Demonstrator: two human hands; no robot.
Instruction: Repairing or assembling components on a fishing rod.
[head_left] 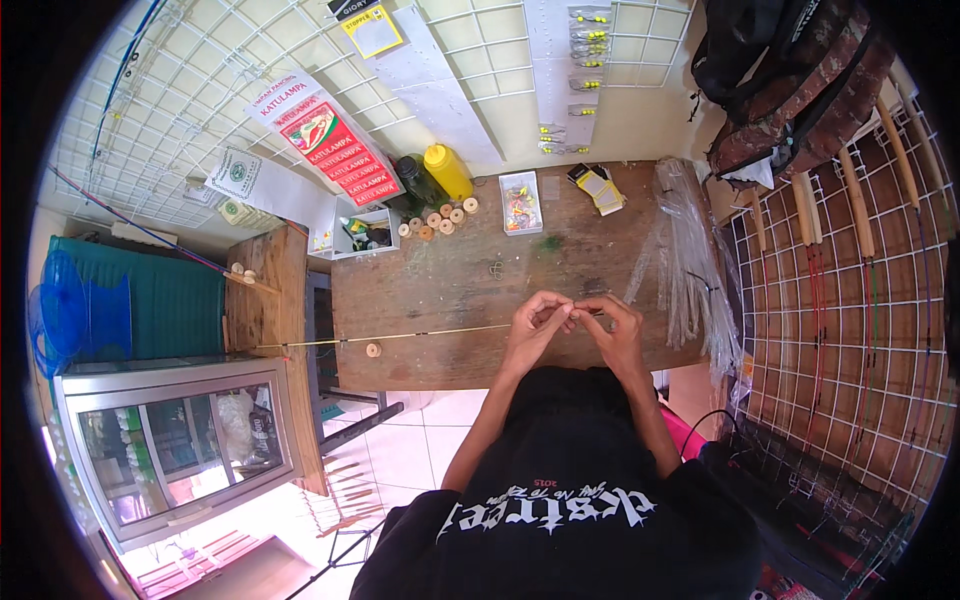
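A thin yellow rod (440, 332) with a few dark bands runs from the left, over the gap beside the bench, to my hands. Pinched fingers of my left hand (541, 328) close around the rod near its right end. My right hand (614, 328) is also closed, thumb and fingertips meeting those of the left at the rod's end. Whatever small part lies between the fingertips is hidden. Under the rod, at the left, lies a small round wooden piece (373, 350). Some small metal rings (495, 269) lie on the wooden bench (450, 370) beyond my hands.
Along the back stand a yellow bottle (448, 173), a dark bottle (424, 186), several wooden spools (426, 233) and a white box (521, 226) of small colourful pieces. Clear plastic sleeves (688, 270) cover the right side. A glass cabinet (180, 440) stands left.
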